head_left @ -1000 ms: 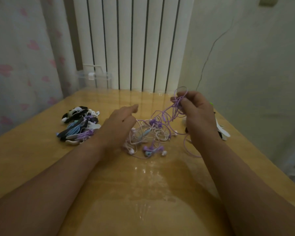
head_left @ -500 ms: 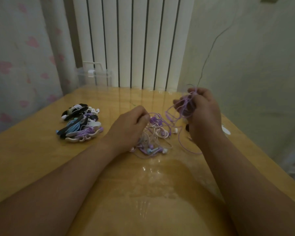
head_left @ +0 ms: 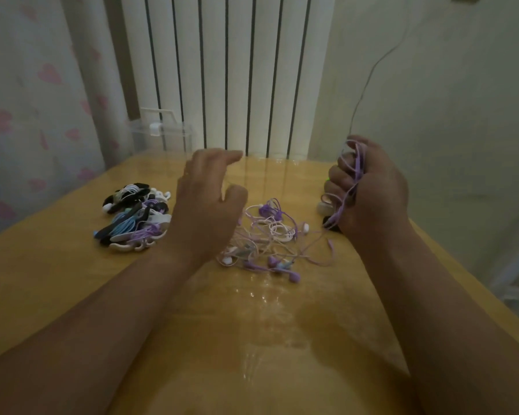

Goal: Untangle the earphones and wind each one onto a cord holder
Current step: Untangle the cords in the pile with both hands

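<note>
2 grips above tangled earphones (head_left: 270,235) on the desk (head_left: 57,280).
Right grip (head_left: 372,187) clenches a bunched purple cord (head_left: 358,163); left grip (head_left: 207,199) hovers, fingers slack, holding nothing.

- Left hand (head_left: 206,202) hovers above the middle of the tabletop (head_left: 42,280), back to the camera, fingers loosely curved and spread, forefinger pointing toward the far edge; it holds nothing.
- Right hand (head_left: 369,187) is lifted near the right edge, its grip a fist closed round a bunch of purple earphone cord (head_left: 358,163).
- Both bare forearms reach in from the near edge, left forearm (head_left: 102,319) and right forearm (head_left: 432,295) angling slightly inward.
</note>
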